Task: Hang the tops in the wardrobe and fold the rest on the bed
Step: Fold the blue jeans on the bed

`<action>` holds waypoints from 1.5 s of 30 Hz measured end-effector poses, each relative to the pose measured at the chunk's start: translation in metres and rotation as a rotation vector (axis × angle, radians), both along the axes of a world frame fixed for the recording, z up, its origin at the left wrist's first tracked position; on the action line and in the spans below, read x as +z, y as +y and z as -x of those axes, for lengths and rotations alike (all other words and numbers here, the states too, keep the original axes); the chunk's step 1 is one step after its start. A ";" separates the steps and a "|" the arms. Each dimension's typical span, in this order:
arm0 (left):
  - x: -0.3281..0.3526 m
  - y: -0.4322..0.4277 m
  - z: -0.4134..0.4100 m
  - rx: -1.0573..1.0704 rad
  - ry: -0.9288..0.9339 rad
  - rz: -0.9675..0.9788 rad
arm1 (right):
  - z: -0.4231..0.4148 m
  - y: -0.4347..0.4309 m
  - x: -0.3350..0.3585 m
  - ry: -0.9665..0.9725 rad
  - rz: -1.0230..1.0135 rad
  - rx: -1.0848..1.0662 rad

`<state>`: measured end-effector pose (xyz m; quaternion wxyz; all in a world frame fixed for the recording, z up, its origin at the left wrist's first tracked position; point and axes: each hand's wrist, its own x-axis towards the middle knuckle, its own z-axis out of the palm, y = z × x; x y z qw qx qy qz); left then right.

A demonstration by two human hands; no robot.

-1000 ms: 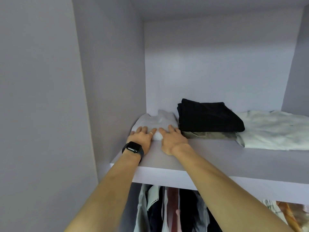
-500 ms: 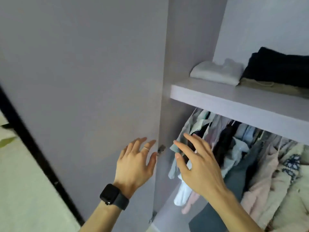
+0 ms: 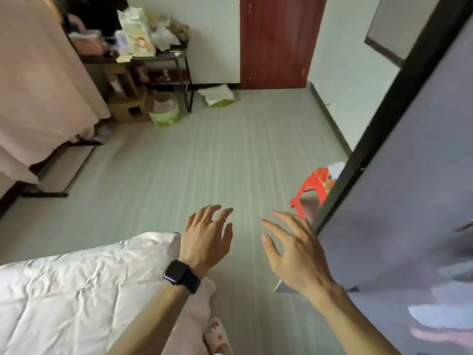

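My left hand [image 3: 207, 239], with a black watch and a ring, hangs in the air over the corner of the bed [image 3: 64, 293], fingers relaxed and holding nothing. To its right my right hand [image 3: 294, 249] is spread above the floor, also holding nothing. The bed is covered with a crumpled white quilt. The grey wardrobe door [image 3: 409, 188] fills the right side, with my right hand just left of its dark edge. No garment is in view on the bed.
A red plastic stool [image 3: 311, 190] stands beside the wardrobe door's edge. A cluttered black shelf rack [image 3: 163, 57], cardboard boxes and a green bucket [image 3: 165, 108] line the far wall next to a red-brown door [image 3: 279, 42]. A slipper [image 3: 217, 336] shows at the bottom.
The view has swung from the wardrobe shelf and hanging clothes to the room and the bed. Both hands left the folded white garment on the shelf and are now lowered.
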<state>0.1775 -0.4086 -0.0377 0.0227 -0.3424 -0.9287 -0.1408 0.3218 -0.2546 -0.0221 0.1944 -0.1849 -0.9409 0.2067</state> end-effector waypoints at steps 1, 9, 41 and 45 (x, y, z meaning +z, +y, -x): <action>0.000 -0.009 0.013 0.044 -0.008 -0.002 | 0.017 -0.003 -0.001 -0.003 0.007 0.018; 0.012 -0.115 0.180 0.413 0.012 0.057 | 0.238 -0.047 0.019 -0.091 0.018 0.258; 0.030 -0.248 0.571 1.507 0.082 -0.053 | 0.880 -0.195 0.052 -0.160 -0.164 1.234; 0.030 -0.299 0.587 1.630 0.079 -0.020 | 0.920 -0.270 0.047 -0.151 -0.157 1.368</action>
